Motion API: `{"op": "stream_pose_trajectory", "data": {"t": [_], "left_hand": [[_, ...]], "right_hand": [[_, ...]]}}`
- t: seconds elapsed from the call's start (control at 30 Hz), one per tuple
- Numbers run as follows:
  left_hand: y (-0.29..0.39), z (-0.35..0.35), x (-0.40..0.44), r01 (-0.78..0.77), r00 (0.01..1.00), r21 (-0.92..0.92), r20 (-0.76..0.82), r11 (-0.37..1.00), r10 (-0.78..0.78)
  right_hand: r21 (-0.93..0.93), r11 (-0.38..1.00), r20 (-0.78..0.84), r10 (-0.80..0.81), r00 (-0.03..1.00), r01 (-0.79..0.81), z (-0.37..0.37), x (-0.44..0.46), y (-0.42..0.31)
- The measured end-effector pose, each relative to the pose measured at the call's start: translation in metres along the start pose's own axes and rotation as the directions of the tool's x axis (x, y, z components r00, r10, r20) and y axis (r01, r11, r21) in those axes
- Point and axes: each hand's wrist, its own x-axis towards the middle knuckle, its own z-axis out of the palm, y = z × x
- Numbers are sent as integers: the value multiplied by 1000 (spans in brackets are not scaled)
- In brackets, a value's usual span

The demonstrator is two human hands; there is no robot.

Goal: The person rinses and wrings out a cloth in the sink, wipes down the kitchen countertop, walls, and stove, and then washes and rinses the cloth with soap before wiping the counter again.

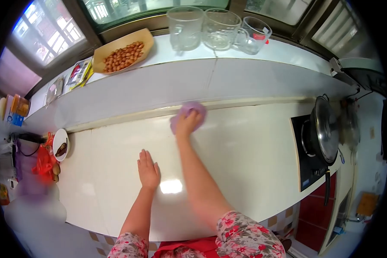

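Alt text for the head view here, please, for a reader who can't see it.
A person's right hand holds a purple cloth on a pale counter, near its back edge, while the left hand lies flat nearby. Behind, a window ledge holds a tray of reddish-brown nuts; a lidded pan sits to the right.

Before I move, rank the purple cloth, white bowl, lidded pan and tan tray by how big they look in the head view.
1. Lidded pan and tan tray: too alike to rank.
2. Purple cloth, partly covered by the right hand.
3. White bowl.
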Motion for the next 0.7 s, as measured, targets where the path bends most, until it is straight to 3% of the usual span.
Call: {"op": "stream_pose_trajectory", "data": {"t": [0.1,0.17,0.2,0.27,0.33,0.4,0.47,0.5,0.57,0.6,0.67,0.7], "left_hand": [[-6,3,0,-28,999,80,-20,996,30],[-3,4,-2,-30,999,49,-27,998,31],[-6,2,-1,-40,998,24,-42,999,41],[-6,3,-2,-30,999,42,-24,999,31],[-3,6,-2,-19,1000,58,-5,998,20],[-10,7,-2,-23,1000,32,-3,999,23],[-12,-3,-1,-9,1000,13,5,1000,9],[-7,-8,-1,-14,999,2,36,1000,13],[-7,-8,0,-17,998,-9,60,1000,18],[-12,-2,0,-32,999,1,44,999,32],[-16,1,-1,-44,999,13,29,999,44],[-15,1,0,-45,999,9,25,999,45]], "right_hand": [[90,993,121,68,990,-79,-27,42,0],[-47,991,9,-124,992,125,-16,29,1],[-49,991,6,-128,992,128,-2,17,-2],[-192,923,183,-300,936,333,24,-10,-12],[-167,937,240,-263,934,306,29,-26,-34],[-141,792,515,-454,727,594,58,-63,-67],[66,748,416,-623,663,661,73,-86,-86],[68,747,420,-622,660,661,73,-90,-87],[154,639,414,-734,538,753,67,-85,-88],[153,637,414,-736,536,756,61,-75,-83],[66,739,664,-534,523,671,45,-44,-64],[25,681,583,-604,543,731,47,-36,-49]]}}
